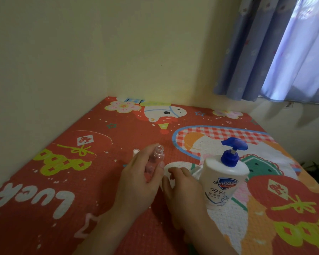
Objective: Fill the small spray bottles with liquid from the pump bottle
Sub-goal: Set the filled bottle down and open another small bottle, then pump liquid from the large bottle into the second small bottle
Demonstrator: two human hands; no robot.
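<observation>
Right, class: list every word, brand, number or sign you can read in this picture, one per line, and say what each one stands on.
"Safeguard": brand badge on the white pump bottle.
"99.9": below the badge on the same bottle; the Chinese lines and small print under it are too blurred to read.
"Luck": white letters, upside down, on the red mat.
"福": white diamond signs on the mat, near left and near right.
The clear small spray bottle shows no readable text.
</observation>
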